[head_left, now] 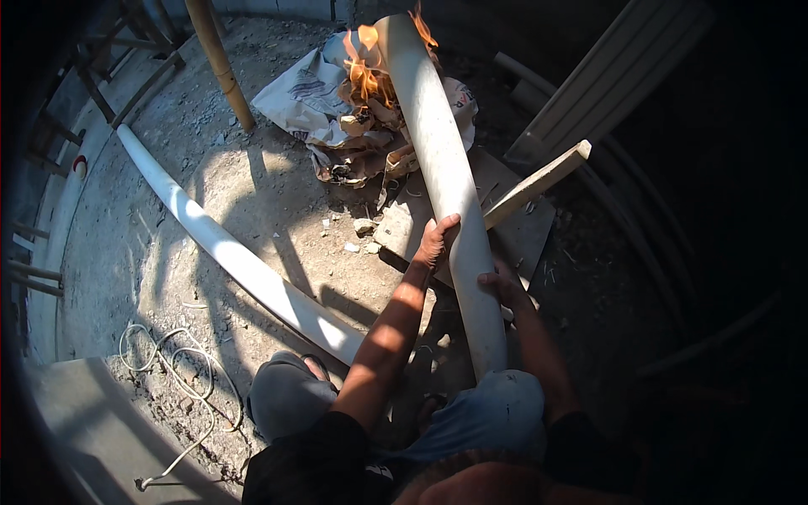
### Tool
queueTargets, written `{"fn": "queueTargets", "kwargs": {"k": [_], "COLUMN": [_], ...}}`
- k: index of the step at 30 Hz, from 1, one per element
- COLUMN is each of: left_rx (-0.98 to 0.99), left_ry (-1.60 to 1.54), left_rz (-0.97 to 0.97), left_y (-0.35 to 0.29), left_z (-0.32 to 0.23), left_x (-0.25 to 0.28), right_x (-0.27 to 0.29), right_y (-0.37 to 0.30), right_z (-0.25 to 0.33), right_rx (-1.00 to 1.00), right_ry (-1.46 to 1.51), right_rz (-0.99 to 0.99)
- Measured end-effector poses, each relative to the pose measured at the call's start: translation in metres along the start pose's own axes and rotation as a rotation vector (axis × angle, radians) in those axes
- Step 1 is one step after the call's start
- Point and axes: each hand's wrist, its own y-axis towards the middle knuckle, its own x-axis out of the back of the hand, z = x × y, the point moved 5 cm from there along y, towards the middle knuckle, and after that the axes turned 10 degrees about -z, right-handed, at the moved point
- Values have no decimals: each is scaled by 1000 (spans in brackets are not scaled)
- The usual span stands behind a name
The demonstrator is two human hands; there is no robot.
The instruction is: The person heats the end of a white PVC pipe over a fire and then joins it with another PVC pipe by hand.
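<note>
Both forearms (pixel 389 332) are being stretched forward to a pale pipe (pixel 438 151) whose far end is being flanked by flames (pixel 365 77). Its left side is being gripped by the left hand (pixel 433 241), thumb being laid on top; lower, its right side is being clasped by the right hand (pixel 503 284), most fingers being hidden.

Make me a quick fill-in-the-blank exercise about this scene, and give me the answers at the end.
1. The left hand grips the held pipe closer to the flames than the ____ hand does.
2. A second white pipe lies on the ground to the ____ of the held pipe.
3. The flames near the far end of the held pipe are coloured ____.

Missing words: right; left; orange.
</note>
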Motion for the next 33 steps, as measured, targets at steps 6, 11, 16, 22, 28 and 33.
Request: {"fn": "queueTargets", "kwargs": {"k": [6, 11, 16, 22, 28, 33], "left_rx": [-169, -164, 37, -150, 13, -140], "left_ry": [359, 165, 125, 426, -102, 266], "left_rz": [-350, -262, -118, -358, 106, -224], "left_y": [-11, 3, 7, -5, 2, -4], "left_z": [-16, 3, 12, 2, 3, 6], "left_x": [-16, 9, 12, 1, -8, 3], "right_x": [18, 1, 9, 11, 15, 7], "right_y": [15, 15, 18, 12, 22, 12], "right_z": [-12, -2, -9, -3, -7, -3], "right_rx": [171, 161, 11, 271, 54, 79], "right_ry": [-325, -251, 13, -631, 9, -57], "right_rz": [-161, -100, 77, -278, 69, -21]}}
